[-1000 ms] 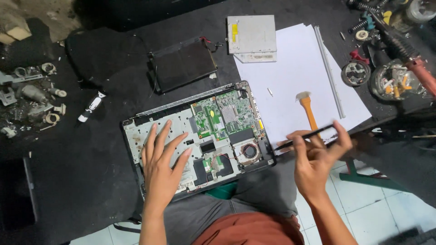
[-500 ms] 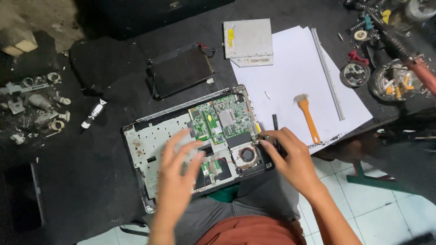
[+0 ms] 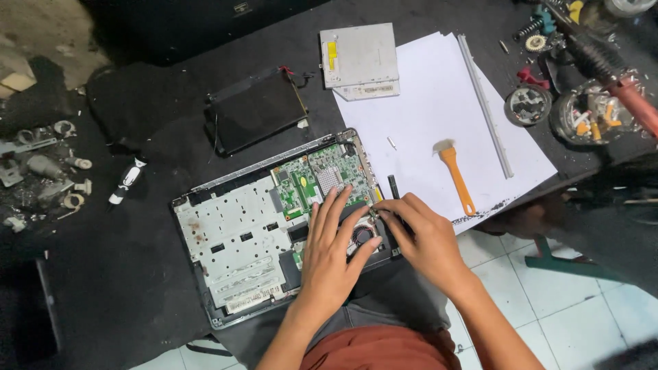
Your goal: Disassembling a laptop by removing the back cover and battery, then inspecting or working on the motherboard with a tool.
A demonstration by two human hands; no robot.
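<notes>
While the left hand (image 3: 329,257) lies flat with fingers spread on the opened laptop (image 3: 274,223) at the table's front edge, the right hand (image 3: 421,240) pinches a part too small to identify, just right of the fan (image 3: 362,236).

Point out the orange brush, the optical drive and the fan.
Brush (image 3: 457,179), head view, on its orange handle.
Optical drive (image 3: 359,56), head view, on its grey top.
Fan (image 3: 361,235), head view, between the hands.

**Green board showing against a black desk**

The opened laptop (image 3: 274,233) is showing a green circuit board beside pale grey metal plating. An orange-handled brush (image 3: 456,175) is lying on white paper (image 3: 439,103) toward the desk's (image 3: 103,288) right edge. A silver drive (image 3: 358,58) with a yellow sticker is sitting near the far edge.
</notes>
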